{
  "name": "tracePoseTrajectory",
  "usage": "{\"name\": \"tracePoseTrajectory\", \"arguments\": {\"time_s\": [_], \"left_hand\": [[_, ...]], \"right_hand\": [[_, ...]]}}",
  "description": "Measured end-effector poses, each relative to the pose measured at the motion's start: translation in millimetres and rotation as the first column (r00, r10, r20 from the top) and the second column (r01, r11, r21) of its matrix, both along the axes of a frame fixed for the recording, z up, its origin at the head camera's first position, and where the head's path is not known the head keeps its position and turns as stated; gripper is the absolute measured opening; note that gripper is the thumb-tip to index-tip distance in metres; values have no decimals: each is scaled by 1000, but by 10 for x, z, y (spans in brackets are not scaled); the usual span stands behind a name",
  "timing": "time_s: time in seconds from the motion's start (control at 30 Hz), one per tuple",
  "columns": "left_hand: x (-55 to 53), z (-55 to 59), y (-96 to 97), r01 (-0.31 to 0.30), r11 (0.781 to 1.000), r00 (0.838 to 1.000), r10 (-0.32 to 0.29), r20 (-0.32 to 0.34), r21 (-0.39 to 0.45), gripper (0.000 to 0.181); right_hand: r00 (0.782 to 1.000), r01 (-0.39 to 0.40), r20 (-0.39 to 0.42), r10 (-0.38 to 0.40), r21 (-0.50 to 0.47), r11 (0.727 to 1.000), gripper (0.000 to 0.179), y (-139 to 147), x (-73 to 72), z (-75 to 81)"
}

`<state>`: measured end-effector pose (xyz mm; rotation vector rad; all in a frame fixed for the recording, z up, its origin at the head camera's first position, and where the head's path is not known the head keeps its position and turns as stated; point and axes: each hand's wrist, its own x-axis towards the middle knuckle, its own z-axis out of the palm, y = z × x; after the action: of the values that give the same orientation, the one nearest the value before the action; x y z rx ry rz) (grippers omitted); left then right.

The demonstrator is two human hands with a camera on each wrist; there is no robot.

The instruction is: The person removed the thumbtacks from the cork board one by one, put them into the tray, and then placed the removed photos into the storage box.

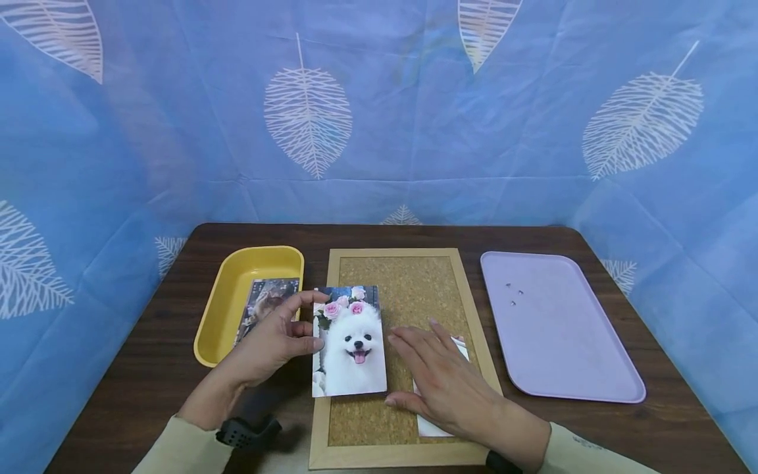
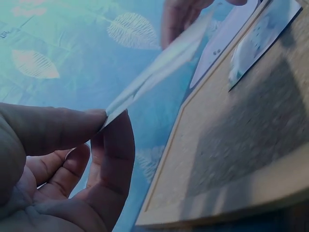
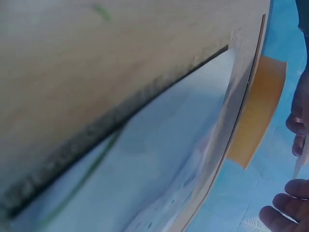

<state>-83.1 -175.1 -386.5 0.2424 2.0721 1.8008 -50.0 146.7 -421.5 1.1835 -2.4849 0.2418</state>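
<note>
A photo card of a white fluffy dog with pink roses (image 1: 357, 342) is pinched along its left edge between the thumb and fingers of my left hand (image 1: 278, 339). It is raised over the left part of the cork board (image 1: 408, 276); the left wrist view shows the card (image 2: 154, 67) nearly edge-on, tilted above the board. My right hand (image 1: 441, 382), fingers extended, has its fingertips close to the dog card's right edge. Beneath that hand, a second, pale picture card (image 1: 433, 429) lies on the board's lower right, mostly covered in the head view.
Left of the board stands a yellow tray (image 1: 214, 316) with a darker picture card (image 1: 269, 299) in it. On the right, a lilac tray (image 1: 568, 342) bears several tiny shiny pieces (image 1: 513, 303). A blue leaf-print cloth (image 1: 414, 131) hangs behind the dark wooden table (image 1: 669, 401).
</note>
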Motion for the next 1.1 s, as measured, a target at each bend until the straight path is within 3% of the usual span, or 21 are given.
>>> {"name": "tracePoseTrajectory", "arguments": {"time_s": [0.17, 0.33, 0.53, 0.67, 0.83, 0.97, 1.1], "left_hand": [[-4, 117, -200, -31, 999, 999, 30, -27, -24, 68], [-14, 299, -503, -92, 995, 994, 89, -58, -45, 73], [-103, 461, -970, -147, 982, 982, 130, -136, -122, 74], [-197, 445, -1312, -132, 988, 980, 118, -160, -78, 72], [-319, 372, -1676, -101, 995, 988, 100, -114, -2, 69], [-402, 292, -1800, -89, 992, 993, 81, -89, -87, 68], [-460, 213, -1788, -77, 969, 996, 65, -55, -236, 75]], "right_hand": [[995, 30, 95, -41, 119, 992, 91, -25, 2, -58], [963, 15, 255, -85, 262, 965, 99, -14, 25, -108], [944, -12, 314, -105, 349, 937, 104, -21, 36, -123], [934, -20, 337, -114, 369, 929, 104, -21, 34, -123], [926, -28, 359, -119, 380, 925, 104, -20, 30, -126], [915, -25, 379, -138, 394, 919, 104, -19, 34, -126], [909, -20, 388, -149, 398, 917, 105, -12, 39, -118]]}}
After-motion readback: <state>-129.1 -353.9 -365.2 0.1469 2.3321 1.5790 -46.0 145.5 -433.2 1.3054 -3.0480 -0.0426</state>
